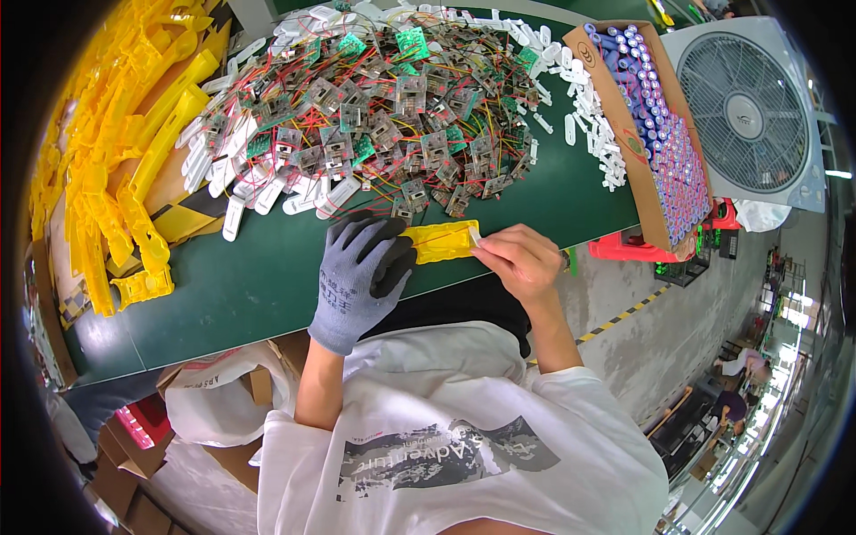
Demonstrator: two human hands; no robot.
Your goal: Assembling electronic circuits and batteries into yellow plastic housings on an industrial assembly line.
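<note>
A yellow plastic housing (pixel 443 242) lies crosswise near the front edge of the green table, its hollow side up, with a red wire along it. My left hand (pixel 363 276), in a grey glove with dark fingertips, is closed around the housing's left end. My bare right hand (pixel 524 259) pinches a small white plastic piece (pixel 475 235) at the housing's right end. Its fingertips hide part of that piece. Just beyond my hands spreads a large heap of small circuit boards (pixel 383 129) with red, yellow and green wires.
Yellow housings (pixel 134 178) are piled at the left. White plastic pieces (pixel 259 192) lie around the boards, with smaller ones (pixel 593 116) to the right. A cardboard box (pixel 615 107) of purple cylindrical cells (pixel 673 169) stands at the right, beside a grey fan (pixel 740 107).
</note>
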